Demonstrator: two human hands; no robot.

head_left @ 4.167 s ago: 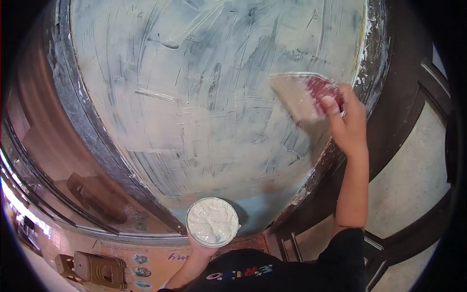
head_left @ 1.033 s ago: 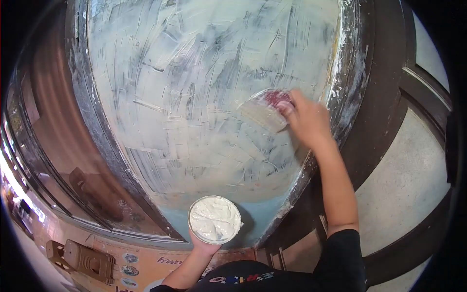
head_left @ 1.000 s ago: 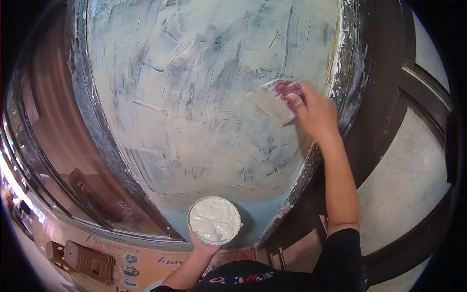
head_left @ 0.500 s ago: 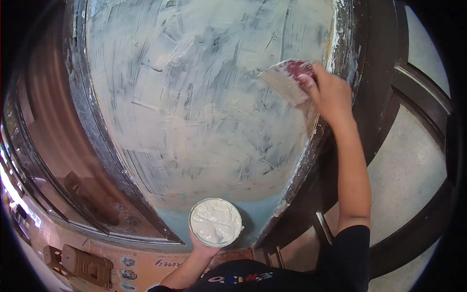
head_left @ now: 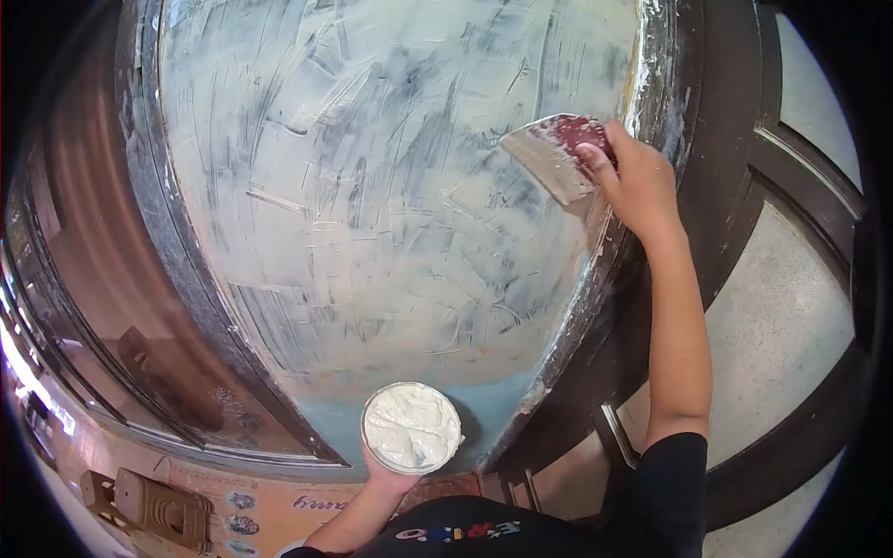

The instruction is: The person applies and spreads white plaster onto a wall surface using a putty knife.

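Note:
My right hand [head_left: 642, 181] grips the dark red handle of a wide putty knife [head_left: 549, 163], its putty-smeared blade tilted against the right part of the wall panel [head_left: 400, 186]. Streaky whitish filler covers most of that panel, with grey-blue showing through and a bare blue strip along the bottom. Low in front of me, my left hand [head_left: 389, 474] holds a round tub [head_left: 365, 437] from beneath and the side. White, creamy putty [head_left: 411, 426] with ridges on its surface fills the tub. Most of the left fingers are hidden behind it.
Dark, putty-spattered frame strips border the panel on the left [head_left: 177, 205] and right [head_left: 595, 288]. A dark door frame with pale panes [head_left: 781, 279] stands at right. Brown glossy glass [head_left: 112, 242] lies left. A brown plastic stool [head_left: 163, 507] sits at lower left.
The putty knife and my right hand have shifted very slightly right, and the blade shows more clearly. My left hand and the tub keep nearly the same place.

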